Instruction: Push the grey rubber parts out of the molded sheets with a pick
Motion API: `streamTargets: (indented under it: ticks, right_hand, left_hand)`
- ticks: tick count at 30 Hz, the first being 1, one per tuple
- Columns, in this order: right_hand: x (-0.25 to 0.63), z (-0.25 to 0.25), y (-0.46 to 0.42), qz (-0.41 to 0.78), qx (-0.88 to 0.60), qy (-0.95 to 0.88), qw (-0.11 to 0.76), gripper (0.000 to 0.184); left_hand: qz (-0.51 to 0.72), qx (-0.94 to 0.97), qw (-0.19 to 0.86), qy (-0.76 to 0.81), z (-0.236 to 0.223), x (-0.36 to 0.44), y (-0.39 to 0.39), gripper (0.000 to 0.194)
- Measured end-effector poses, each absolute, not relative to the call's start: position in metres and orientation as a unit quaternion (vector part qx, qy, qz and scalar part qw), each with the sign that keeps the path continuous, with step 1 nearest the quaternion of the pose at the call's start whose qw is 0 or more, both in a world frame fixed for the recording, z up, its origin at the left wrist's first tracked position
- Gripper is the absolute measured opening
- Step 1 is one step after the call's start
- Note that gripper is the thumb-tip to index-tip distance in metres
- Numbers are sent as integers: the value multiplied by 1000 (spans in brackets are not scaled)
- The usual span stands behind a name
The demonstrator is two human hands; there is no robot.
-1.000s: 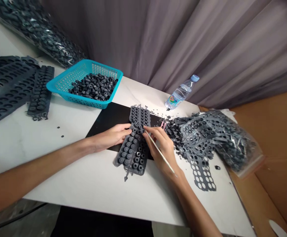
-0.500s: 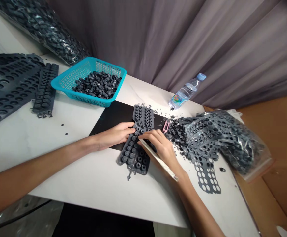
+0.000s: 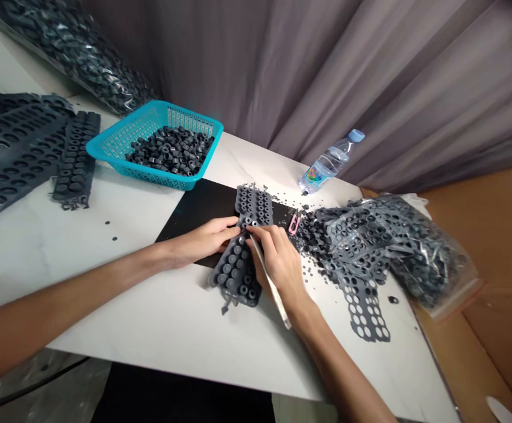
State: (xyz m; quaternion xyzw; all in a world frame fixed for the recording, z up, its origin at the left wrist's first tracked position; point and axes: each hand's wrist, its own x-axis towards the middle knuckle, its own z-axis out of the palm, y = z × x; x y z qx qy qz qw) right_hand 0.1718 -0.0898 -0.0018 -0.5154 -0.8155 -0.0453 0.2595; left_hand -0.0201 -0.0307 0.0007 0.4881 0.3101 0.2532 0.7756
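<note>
A dark grey moulded rubber sheet (image 3: 234,267) with rows of round, ring-like parts lies bent across a black mat (image 3: 200,205). My left hand (image 3: 211,241) grips the sheet's left edge near its middle, thumb and forefinger at the rim. In my right hand (image 3: 280,261) is a thin, white-wrapped stick-like tool (image 3: 271,285), held like a pen. Its tip meets the sheet close to my left fingertips, where my fingers partly hide it. Small pink-handled snips (image 3: 294,223) lie just beyond my right hand.
A turquoise basket (image 3: 154,176) of small black rubber rings stands at the back left, beside more moulded sheets (image 3: 13,158). Rightward are a water bottle (image 3: 330,163), scattered bits, punched-out sheets (image 3: 370,311) and a clear plastic bag (image 3: 445,282). A grey curtain (image 3: 282,76) hangs behind.
My right hand has shifted slightly left and up the sheet, and the white-wrapped tool now stands steeper. My left hand keeps its hold. The whole view has shifted slightly.
</note>
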Motion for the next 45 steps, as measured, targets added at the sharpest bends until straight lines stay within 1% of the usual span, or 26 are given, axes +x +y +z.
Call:
streamTargets:
  ticks: [4,7,9,12,14,17,20,22,25,27,30,34,39,45]
  right_hand:
    - [173,0,-88,-18,-583,-744,324,32]
    - [198,9,-85,-41,-633,-692,346,30]
    - [225,15,-83,-82,-677,-649,337,30]
    - [266,18,-81,-127,-743,-596,275,30]
    - [283,17,-80,-138,-757,-586,255,29]
    - [284,15,-78,-111,-736,-607,281,33]
    - [263,16,-78,5,-674,-655,343,37]
    - [245,18,-81,79,-622,-685,372,32]
    - [225,21,-86,140,-540,-757,340,16]
    - [218,22,-89,162,-491,-795,317,12]
    - [213,21,-89,158,-448,-824,309,13]
    - [209,18,-86,99,-418,-853,297,16]
    - [202,16,-86,59,-425,-864,263,15]
    - [201,11,-85,29,-429,-863,264,15]
  left_hand:
    - [257,482,777,313,1,-18,-31,41]
    - [249,474,783,317,-2,-20,-30,40]
    - [245,469,786,319,-3,-21,-30,40]
    - [249,456,795,313,-4,-22,-29,39]
    - [260,440,798,318,-3,-22,-29,38]
    - [270,424,806,313,1,-20,-29,36]
    - [269,434,807,296,6,-20,-29,34]
    - [259,457,798,295,8,-21,-30,38]
    - [251,498,783,276,8,-22,-31,53]
    - [264,506,776,269,6,-21,-31,58]
    - [276,499,774,276,4,-19,-31,57]
    - [282,498,769,285,3,-18,-31,56]
    - [285,491,773,282,3,-18,-31,55]
    - [284,491,772,286,5,-18,-31,55]
